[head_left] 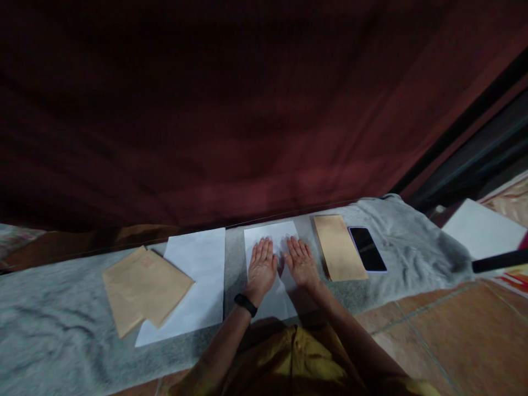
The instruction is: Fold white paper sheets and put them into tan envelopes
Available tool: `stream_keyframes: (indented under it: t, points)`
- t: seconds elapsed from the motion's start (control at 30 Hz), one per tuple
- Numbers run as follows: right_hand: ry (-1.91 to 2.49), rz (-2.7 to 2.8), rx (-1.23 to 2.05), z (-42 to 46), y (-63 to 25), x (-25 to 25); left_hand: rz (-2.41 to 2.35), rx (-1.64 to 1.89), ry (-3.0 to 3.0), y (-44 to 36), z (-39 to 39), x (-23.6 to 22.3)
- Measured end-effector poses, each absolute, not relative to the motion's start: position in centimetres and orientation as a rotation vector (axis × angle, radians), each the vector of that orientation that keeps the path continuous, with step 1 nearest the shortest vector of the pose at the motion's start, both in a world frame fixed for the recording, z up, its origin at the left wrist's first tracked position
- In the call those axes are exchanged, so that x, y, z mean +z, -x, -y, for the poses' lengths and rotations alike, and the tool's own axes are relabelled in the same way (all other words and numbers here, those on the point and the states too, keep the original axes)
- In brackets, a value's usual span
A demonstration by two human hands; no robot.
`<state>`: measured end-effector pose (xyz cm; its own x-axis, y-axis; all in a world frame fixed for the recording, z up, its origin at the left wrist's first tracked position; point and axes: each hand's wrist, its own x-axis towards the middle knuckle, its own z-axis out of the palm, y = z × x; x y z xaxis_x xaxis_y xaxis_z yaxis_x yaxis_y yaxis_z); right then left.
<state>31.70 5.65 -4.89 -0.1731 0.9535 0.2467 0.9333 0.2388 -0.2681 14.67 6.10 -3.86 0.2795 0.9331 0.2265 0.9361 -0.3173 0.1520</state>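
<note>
Both my hands lie flat, fingers stretched out, on a white sheet of paper (pixel 272 234) spread on a grey cloth (pixel 61 308). My left hand (pixel 261 267) has a black band at the wrist and presses the sheet's left half. My right hand (pixel 302 263) rests on its right half, beside the left. Neither hand holds anything.
Just right of the sheet lies a brown envelope (pixel 339 247), then a dark phone (pixel 367 248). To the left are another white sheet (pixel 198 275) and brown envelopes (pixel 142 286) overlapping it. A dark red curtain (pixel 247 110) hangs behind. Tiled floor (pixel 454 341) shows at right.
</note>
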Motion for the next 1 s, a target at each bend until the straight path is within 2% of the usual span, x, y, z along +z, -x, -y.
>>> stream_keyframes:
  t: [0.2,0.7,1.0]
  points:
    - [1.673,2.272,0.13,-8.2,-30.3,-3.9,1.799,-0.376,2.571,-15.7,-8.6,-3.9]
    - [1.695,2.26,0.066,-8.6,-29.9,-5.3,1.986,-0.389,2.42,-13.4,-12.2,-4.0]
    - [1.673,2.242,0.056,-8.5,-29.9,-5.5,2.111,-0.432,2.241,-11.3,-11.0,-3.9]
